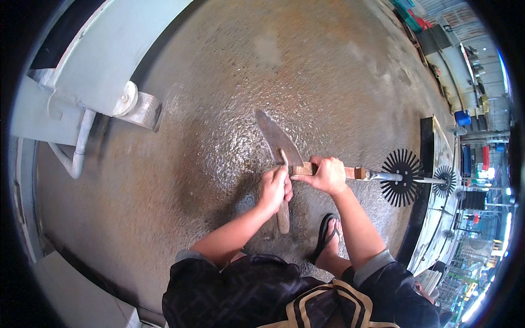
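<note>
My left hand (275, 188) is closed around the wooden handle (283, 220) of a broad, rust-stained blade (276, 136) that points up and away over a big round metal surface (229, 82). My right hand (327, 175) grips a second wooden handle (354, 173) lying crosswise. Its metal shaft runs right to a black spiked wheel (402, 177). The two handles cross just between my hands, and the blade's base touches the crosswise handle. My foot in a black flip-flop (328, 236) stands on the metal below my hands.
A pale grey machine frame with a roller (138, 106) and a bent pipe (76, 156) overhangs the upper left. The surface's dark raised rim (425, 164) runs down the right, with another spiked wheel (445, 180) beyond. Workshop benches and gear crowd the far right.
</note>
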Demonstrator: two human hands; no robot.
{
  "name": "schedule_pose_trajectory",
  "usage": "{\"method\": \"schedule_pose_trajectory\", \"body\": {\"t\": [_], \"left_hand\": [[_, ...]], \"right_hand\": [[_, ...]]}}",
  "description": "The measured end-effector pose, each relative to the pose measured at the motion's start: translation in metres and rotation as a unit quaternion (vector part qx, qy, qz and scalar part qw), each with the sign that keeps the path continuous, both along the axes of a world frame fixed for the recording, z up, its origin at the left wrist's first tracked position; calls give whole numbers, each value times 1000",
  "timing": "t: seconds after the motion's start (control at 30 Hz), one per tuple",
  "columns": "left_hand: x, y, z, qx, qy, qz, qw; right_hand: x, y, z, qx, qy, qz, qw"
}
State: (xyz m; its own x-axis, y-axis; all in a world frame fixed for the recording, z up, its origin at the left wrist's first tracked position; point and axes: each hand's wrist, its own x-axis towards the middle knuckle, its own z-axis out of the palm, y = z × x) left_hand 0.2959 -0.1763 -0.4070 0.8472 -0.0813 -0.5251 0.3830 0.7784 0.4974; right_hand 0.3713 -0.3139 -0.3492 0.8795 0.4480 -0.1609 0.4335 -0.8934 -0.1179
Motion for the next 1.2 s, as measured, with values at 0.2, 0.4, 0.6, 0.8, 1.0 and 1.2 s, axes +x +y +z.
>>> {"method": "schedule_pose_trajectory", "body": {"t": [0.2,0.4,0.6,0.8,1.0,1.2], "left_hand": [[-15,-4,-1,-2,-1,-29,1000],[13,20,-2,13,-10,28,999],[8,8,-3,25,-11,-22,999],[8,8,0,36,-23,-20,999],[2,5,-4,69,-24,-21,997],[3,7,2,80,-31,-24,996]], "right_hand": [[5,3,1,-23,-9,-28,999],[1,4,7,-4,-5,-5,1000],[-3,1,2,4,-4,-2,1000],[-3,2,2,9,-16,6,1000],[-5,2,1,18,-16,4,1000],[-4,3,1,4,-21,5,1000]]}}
